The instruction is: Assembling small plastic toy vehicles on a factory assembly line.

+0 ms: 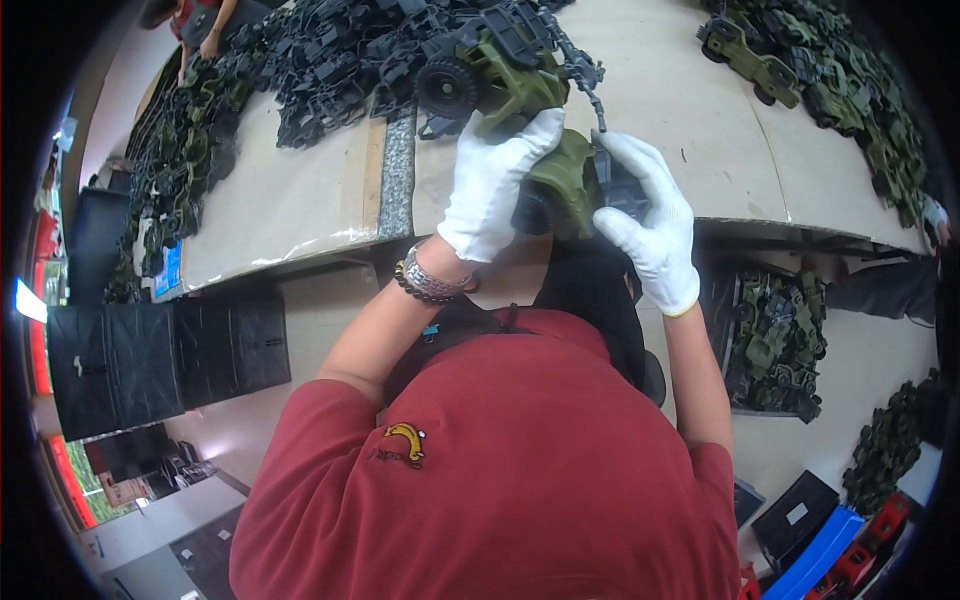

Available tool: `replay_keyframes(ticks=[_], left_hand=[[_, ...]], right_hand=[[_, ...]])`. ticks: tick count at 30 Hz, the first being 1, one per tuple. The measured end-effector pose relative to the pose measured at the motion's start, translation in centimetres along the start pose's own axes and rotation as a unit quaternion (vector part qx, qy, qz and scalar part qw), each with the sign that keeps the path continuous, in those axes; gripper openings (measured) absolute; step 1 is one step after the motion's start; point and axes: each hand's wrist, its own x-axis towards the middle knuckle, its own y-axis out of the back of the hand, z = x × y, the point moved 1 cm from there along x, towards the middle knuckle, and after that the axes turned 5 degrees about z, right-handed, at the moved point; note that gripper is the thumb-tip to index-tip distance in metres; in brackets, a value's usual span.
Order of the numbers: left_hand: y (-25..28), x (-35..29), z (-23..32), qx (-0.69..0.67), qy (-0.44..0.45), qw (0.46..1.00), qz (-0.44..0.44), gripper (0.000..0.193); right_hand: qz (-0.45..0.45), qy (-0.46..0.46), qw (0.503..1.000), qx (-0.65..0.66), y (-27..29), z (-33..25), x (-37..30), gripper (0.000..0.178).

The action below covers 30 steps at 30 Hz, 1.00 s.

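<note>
— While I stood by the bench, the person in the red shirt had both white-gloved hands up at the near edge of the brown paper-covered worktable. What did you make of the grip?

— The left hand lay over the top of an olive-green plastic toy truck body, fingers curled down and clasping it. A beaded and metal bracelet sat on that wrist.

— And the other?

— The right hand pinched a dark grey plastic part against the side of the green body, thumb and fingers closed on it. How firmly it was seated there, I could not tell.

— So where was the toy itself?

— Held between the two hands, just above the table's front edge and close to the person's chest, not resting on the surface. Just beyond it stood a finished green toy truck with black wheels, touching a big heap of dark grey plastic frames.

— Anything off to the sides?

— A row of assembled green trucks ran along the far right of the table, well apart from the hands. Below the table on the right sat a box of more green trucks. At the far left corner another person's arm reached toward a second pile of dark parts.
</note>
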Motion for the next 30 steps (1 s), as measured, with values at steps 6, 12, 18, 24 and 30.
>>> replay_keyframes(ticks=[6,12,18,24,30], left_hand=[[0.1,-0.8,1.0,0.035,-0.041,0.999,0.001,0.032],[1.0,-2.3,1.9,0.081,-0.131,0.988,-0.014,0.030],[2.0,-3.1,3.2,0.075,-0.167,0.983,-0.017,0.031],[2.5,-3.7,4.3,0.071,-0.192,0.979,-0.015,0.031],[3.2,-4.2,7.0,0.064,-0.184,0.980,-0.028,0.028]], right_hand=[[0.025,0.046,0.998,0.015,-1.0,-0.1,-0.4,0.060],[0.020,0.035,0.999,0.009,-2.3,-0.9,-1.5,0.063],[0.025,0.023,0.998,0.059,-3.5,-3.0,-2.0,0.064],[-0.015,0.072,0.996,0.045,-4.0,-3.8,-1.6,0.062],[-0.039,0.236,0.970,-0.041,-4.9,-4.8,0.1,0.064]])
